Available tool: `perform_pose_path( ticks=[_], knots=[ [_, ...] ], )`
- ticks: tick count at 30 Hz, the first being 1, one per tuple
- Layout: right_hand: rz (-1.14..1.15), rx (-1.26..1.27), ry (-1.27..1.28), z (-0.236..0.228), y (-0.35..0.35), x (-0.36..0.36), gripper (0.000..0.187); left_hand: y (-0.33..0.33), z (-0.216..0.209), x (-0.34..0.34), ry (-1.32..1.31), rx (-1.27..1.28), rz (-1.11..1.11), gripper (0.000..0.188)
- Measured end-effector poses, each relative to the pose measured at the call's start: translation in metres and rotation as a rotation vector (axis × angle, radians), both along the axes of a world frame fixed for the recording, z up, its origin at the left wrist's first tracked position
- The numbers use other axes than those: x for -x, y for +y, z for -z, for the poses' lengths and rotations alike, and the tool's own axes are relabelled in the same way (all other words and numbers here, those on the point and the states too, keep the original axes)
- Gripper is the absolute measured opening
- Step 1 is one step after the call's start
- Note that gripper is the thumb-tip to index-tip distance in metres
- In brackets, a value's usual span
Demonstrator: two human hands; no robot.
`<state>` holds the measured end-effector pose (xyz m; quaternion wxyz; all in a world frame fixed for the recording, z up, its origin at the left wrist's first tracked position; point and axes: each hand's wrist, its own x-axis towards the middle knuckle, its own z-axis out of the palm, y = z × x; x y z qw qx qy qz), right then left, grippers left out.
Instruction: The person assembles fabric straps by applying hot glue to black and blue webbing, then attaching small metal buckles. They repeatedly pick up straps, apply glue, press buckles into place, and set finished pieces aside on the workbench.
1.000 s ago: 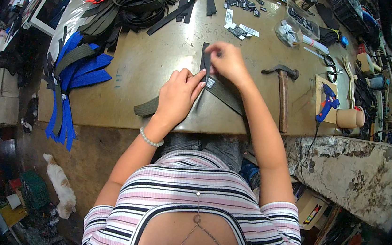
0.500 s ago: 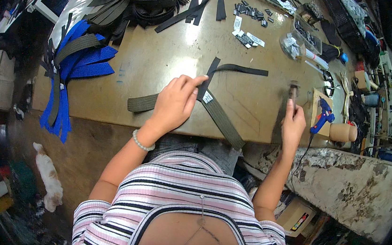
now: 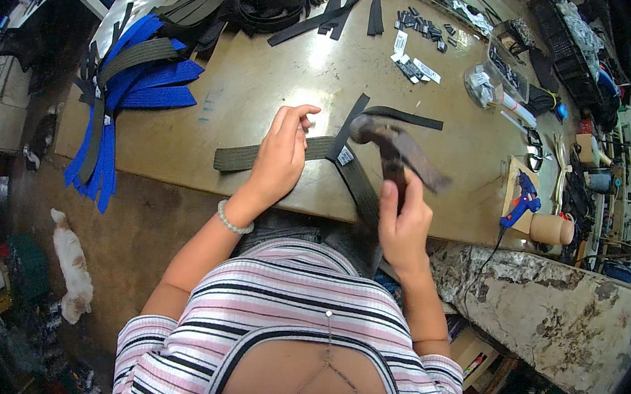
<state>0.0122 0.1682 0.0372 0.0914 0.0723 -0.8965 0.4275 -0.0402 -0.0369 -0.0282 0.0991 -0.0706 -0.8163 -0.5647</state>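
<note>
My right hand (image 3: pixel 407 225) is closed round the handle of a hammer (image 3: pixel 396 148), its rusty head over the table beside a joined set of straps. That set has a wide olive webbing strap (image 3: pixel 259 154), bent at the middle with one end running toward the table's front edge. At the bend lie a small white label (image 3: pixel 344 156) and a narrow black strap (image 3: pixel 407 118); the hammer hides part of them. My left hand (image 3: pixel 280 152) lies over the olive strap's left part, fingers loosely bent and holding nothing, its fingertips left of the joint.
Blue and olive straps (image 3: pixel 151 90) hang over the table's left edge. Coiled dark webbing (image 3: pixel 266 2) lies at the back. Small black pieces (image 3: pixel 426 29), labels (image 3: pixel 415 70) and a clear plastic box (image 3: pixel 506 71) stand farther right. A blue glue gun (image 3: pixel 522 202) lies near tape rolls (image 3: pixel 552 229).
My right hand has swung the hammer left from the table's right side to the strap joint. My left hand's fingers have drawn back from the black strap.
</note>
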Motion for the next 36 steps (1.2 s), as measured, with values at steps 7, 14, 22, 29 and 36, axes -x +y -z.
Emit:
perform_pose_path(
  ticks=[7, 14, 22, 29, 36],
  knots=[
    [0.034, -0.332, -0.163, 0.023, 0.008, 0.009, 0.037, 0.003, -0.004, 0.003, 0.071, 0.144, -0.018, 0.019],
    [0.625, -0.467, 0.099, 0.025, 0.102, 0.034, 0.040, 0.016, -0.015, -0.007, 0.203, 0.441, 0.069, 0.035],
    [0.703, -0.860, -0.022, 0.060, 0.152, 0.020, 0.038, 0.014, -0.012, -0.002, 0.052, 0.377, 0.032, 0.014],
    [0.725, -0.910, 0.012, 0.062, 0.148, 0.021, 0.037, -0.006, -0.013, -0.016, 0.183, 0.571, 0.003, 0.030],
    [0.727, -0.920, 0.049, 0.063, 0.148, 0.020, 0.042, 0.003, -0.012, 0.003, 0.203, 0.350, 0.266, 0.017]
  ],
)
